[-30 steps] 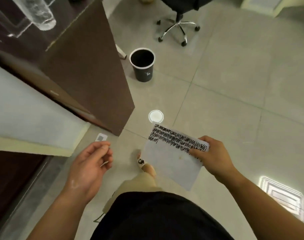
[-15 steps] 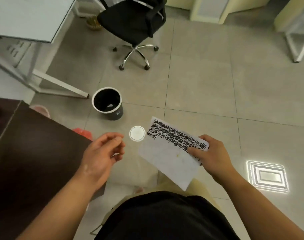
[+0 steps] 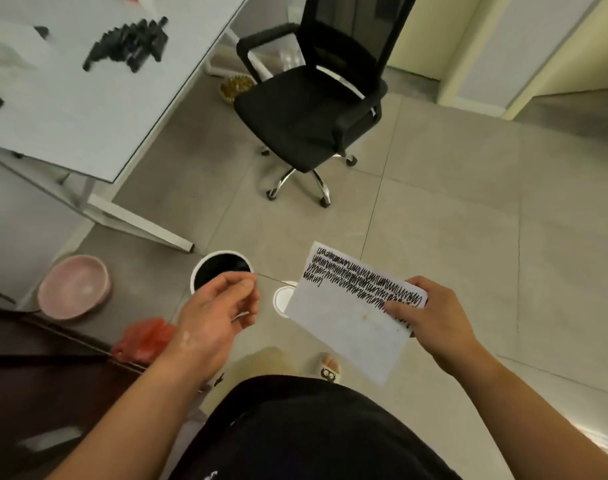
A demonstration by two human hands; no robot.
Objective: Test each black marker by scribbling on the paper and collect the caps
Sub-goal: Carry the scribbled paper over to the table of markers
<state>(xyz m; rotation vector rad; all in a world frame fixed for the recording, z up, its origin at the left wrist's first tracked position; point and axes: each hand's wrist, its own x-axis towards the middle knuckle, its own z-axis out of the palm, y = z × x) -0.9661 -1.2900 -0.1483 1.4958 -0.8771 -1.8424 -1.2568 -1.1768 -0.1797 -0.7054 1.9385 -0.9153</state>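
My right hand (image 3: 430, 315) pinches a white sheet of paper (image 3: 344, 323) by its right edge; several rows of black scribbles cover its upper part. My left hand (image 3: 216, 313) hangs loosely curled in front of me, thumb near the forefinger; whether it holds anything I cannot tell. A blurred heap of black markers (image 3: 126, 45) lies on the white table (image 3: 88, 116) at the upper left, far from both hands. I am standing, held paper above the floor.
A black waste bin with a white rim (image 3: 216, 268) stands on the tiled floor just behind my left hand. A black office chair (image 3: 309, 112) stands ahead. A pink bowl (image 3: 74, 287), a red bag (image 3: 143, 337) and a dark wooden desk (image 3: 36, 382) are at left.
The view has swung up and round: the white table with the markers and the chair have come into sight. Both hands keep their pose, the paper still in my right hand.
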